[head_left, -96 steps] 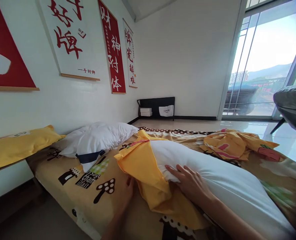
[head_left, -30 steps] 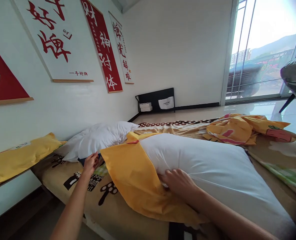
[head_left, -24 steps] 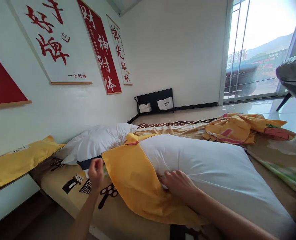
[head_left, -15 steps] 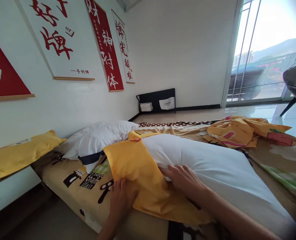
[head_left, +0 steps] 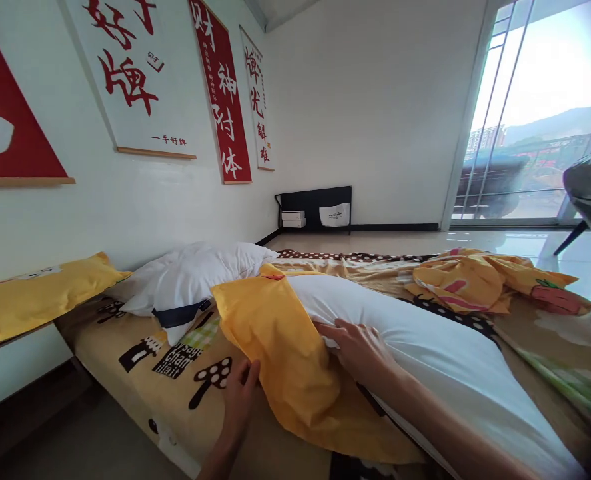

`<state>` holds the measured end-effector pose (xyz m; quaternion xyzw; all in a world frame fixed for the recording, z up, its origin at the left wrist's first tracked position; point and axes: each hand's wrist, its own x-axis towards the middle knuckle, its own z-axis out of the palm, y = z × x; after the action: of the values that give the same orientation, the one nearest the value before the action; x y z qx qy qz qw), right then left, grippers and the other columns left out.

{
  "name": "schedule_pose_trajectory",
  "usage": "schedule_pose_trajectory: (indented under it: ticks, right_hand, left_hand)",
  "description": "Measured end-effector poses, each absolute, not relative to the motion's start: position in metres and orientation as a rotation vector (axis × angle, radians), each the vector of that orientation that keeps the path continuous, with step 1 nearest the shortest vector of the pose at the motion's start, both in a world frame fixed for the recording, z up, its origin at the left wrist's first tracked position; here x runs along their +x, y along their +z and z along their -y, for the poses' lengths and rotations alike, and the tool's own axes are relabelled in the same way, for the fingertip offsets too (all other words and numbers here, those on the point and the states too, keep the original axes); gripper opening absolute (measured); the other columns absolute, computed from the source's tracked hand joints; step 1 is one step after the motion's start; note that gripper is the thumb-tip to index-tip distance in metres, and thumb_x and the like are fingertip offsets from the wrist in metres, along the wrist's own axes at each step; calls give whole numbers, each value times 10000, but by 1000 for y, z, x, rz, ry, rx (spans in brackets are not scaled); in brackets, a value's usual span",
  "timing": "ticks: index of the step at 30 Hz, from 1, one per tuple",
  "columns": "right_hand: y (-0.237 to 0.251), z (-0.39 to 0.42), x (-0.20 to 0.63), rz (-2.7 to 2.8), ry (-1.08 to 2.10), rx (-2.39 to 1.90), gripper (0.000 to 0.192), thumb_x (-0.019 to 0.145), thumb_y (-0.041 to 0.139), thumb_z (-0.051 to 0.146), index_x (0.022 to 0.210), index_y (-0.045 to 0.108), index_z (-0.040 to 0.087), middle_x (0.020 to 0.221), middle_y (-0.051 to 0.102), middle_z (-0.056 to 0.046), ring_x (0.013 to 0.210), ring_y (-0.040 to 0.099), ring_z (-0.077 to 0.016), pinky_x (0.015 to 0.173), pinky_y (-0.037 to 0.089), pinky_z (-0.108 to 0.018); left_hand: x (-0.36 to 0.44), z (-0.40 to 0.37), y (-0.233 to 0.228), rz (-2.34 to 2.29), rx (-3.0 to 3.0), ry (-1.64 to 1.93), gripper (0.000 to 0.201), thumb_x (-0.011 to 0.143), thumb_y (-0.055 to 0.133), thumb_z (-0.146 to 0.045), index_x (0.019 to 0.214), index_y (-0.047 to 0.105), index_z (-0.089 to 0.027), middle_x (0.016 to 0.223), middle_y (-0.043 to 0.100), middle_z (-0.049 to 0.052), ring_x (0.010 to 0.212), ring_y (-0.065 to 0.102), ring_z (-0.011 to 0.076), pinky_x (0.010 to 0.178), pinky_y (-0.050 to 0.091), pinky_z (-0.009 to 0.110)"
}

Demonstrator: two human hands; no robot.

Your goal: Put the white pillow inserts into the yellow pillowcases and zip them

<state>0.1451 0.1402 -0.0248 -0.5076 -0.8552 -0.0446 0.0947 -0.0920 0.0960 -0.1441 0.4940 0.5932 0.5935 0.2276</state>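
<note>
Bed (head_left: 175,400) edge: near left hand (head_left: 239,393), curled at pillowcase (head_left: 280,353) hem | right hand (head_left: 364,350): on pillow (head_left: 450,360) | grips: unclear

I look in on a home bedroom: patterned bedsheet (head_left: 175,400) at seven o'clock, white pillow (head_left: 450,357) at four, wall scrolls (head_left: 135,120) at ten, glass door (head_left: 535,127) at two.

The only view came from a camera worn on the person's head, and it looked forward and downward across the patterned bedsheet (head_left: 140,393). The left hand (head_left: 240,390) and the right hand (head_left: 360,343) were rather near to it, low in the picture, below its middle. It faced along the left wall (head_left: 185,213) toward the far room corner; the black panel (head_left: 305,200) there and the glass door (head_left: 525,140) on the right were much farther away.
</note>
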Motion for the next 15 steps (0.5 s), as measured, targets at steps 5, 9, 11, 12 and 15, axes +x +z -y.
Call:
schedule_pose_trajectory:
  ticks: [5,9,11,12,15]
  right_hand:
    - [-36,-133,126,2629,-194,-1509,395,869,366,103,1131,619,256,970,652,-72,805,666,-190,595,396,-237]
    - [-46,-133,106,2690,-204,-1485,303,875,383,101,982,660,163,936,657,-112,834,668,-199,605,443,-229]
    - [-44,-136,102,2655,-191,-1468,284,878,391,117,951,663,158,930,657,-113,826,669,-195,608,451,-229]
    - [-41,-138,102,2625,-188,-1472,282,882,390,125,947,662,161,934,656,-110,819,668,-193,609,452,-231]
    - [-30,-146,110,2548,-182,-1529,294,896,372,153,974,655,176,955,652,-106,811,665,-198,612,448,-248]
  left_hand:
    - [-76,-83,-142,-1562,1387,1593,480,781,552,-590,566,486,-167,547,471,-8,566,447,128,533,344,218]
    - [-49,-74,-150,-1462,1311,1531,497,780,530,-634,628,527,-161,592,499,3,594,463,133,550,370,220]
    - [-29,-71,-157,-1423,1278,1456,527,776,505,-673,668,543,-158,627,518,11,617,476,137,570,383,224]
    - [-20,-70,-161,-1412,1274,1424,538,777,492,-684,671,542,-159,629,518,12,620,475,136,576,385,224]
    - [-14,-66,-166,-1398,1313,1335,533,795,483,-672,648,534,-162,623,516,12,627,473,135,596,392,225]
